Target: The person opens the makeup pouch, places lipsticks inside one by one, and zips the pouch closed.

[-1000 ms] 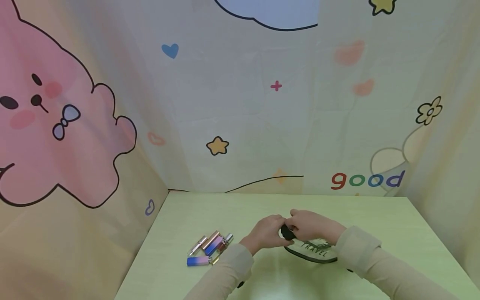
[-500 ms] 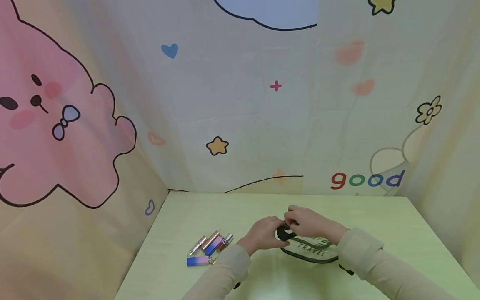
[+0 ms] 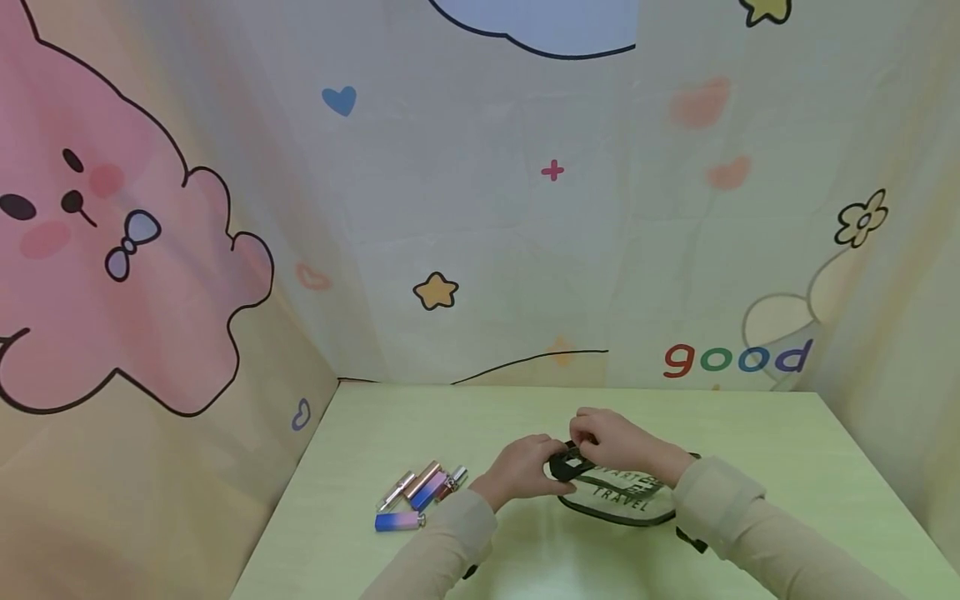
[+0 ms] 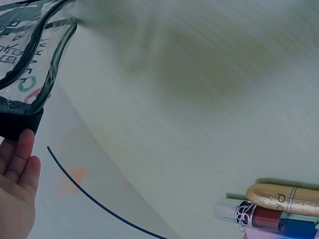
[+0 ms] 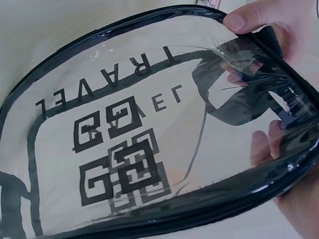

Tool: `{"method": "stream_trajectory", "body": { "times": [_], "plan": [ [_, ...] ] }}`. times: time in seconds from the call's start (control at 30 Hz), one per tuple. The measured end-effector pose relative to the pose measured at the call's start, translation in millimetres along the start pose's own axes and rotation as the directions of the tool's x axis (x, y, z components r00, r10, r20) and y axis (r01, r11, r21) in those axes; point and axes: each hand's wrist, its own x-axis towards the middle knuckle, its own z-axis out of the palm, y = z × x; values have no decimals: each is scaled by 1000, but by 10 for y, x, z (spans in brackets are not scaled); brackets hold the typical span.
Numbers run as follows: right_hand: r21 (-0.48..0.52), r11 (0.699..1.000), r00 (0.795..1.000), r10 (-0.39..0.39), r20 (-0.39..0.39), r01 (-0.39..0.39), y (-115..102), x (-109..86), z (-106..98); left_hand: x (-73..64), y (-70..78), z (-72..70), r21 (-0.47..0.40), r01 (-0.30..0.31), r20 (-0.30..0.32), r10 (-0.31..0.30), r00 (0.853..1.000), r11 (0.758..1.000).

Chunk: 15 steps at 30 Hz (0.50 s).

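Observation:
A clear plastic toiletry bag [image 3: 622, 502] with black trim and "TRAVEL" lettering is held between both hands over the table. My left hand [image 3: 521, 473] grips its black end, thumb on the near side. In the left wrist view, the fingers of that left hand [image 4: 20, 194] lie against the black end piece. My right hand [image 3: 618, 442] is curled at the bag's upper edge, its fingertips pinching there; whether they hold a zip pull is hidden. Through the transparent wall of the bag [image 5: 55, 149], fingers show in the right wrist view.
Several lipsticks and lip gloss tubes lie in a cluster left of the hands, among them a blue-pink tube [image 3: 400, 522] and a red-brown gloss tube [image 4: 266, 219]. A printed curtain [image 3: 487, 208] hangs behind the pale green table [image 3: 375, 417].
The bag's black end and my left hand have shifted slightly left. My right hand has risen a little, and more of the bag's printed front shows beneath it.

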Motion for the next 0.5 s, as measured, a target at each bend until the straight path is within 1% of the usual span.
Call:
{"method": "stream_trajectory", "body": {
  "times": [0.1, 0.23, 0.5],
  "plan": [
    [23, 1000, 1000, -6, -27, 7, 7, -2, 12, -8, -15, 9, -14, 1, 7, -1, 1000, 1000],
    [46, 999, 999, -8, -54, 10, 27, -4, 28, -16, -29, 15, 1, 3, 13, -3, 1000, 1000],
    [113, 994, 998, 16, -61, -9, 48, -24, 20, -32, -33, 7, 18, 8, 25, -9, 1000, 1000]
  ]
}}
